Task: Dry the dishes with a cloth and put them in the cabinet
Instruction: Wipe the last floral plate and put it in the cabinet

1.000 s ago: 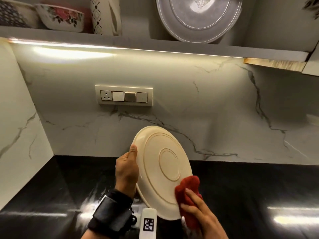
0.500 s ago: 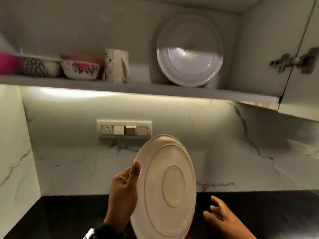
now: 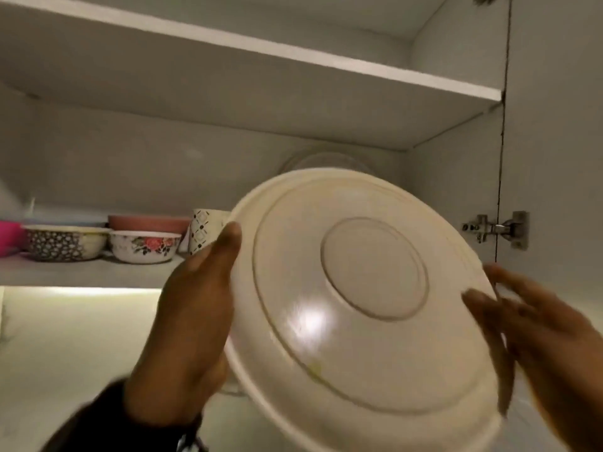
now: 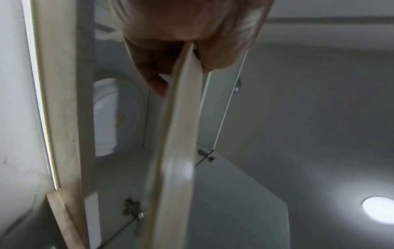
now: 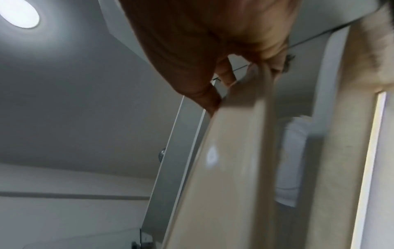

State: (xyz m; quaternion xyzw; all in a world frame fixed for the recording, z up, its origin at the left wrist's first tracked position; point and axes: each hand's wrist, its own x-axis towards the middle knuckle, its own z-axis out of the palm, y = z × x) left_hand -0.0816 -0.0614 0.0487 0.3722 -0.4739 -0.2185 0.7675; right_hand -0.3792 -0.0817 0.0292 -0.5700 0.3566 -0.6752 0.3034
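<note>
A cream plate is held up in front of the open cabinet's lower shelf, its underside toward me. My left hand grips its left rim, thumb on the underside and fingers hidden behind. My right hand holds the right rim the same way, blurred by motion. The left wrist view shows the plate edge-on, pinched by that hand. In the right wrist view the plate is again edge-on, pinched by my right hand. No cloth is in view.
A grey plate leans against the cabinet's back wall behind the cream one. Left on the shelf stand a floral bowl, a patterned bowl, a mug and a pink container. The open door hangs at right.
The plate has risen from above the counter to shelf height. My right hand has let go of the red cloth and taken the plate's right rim.
</note>
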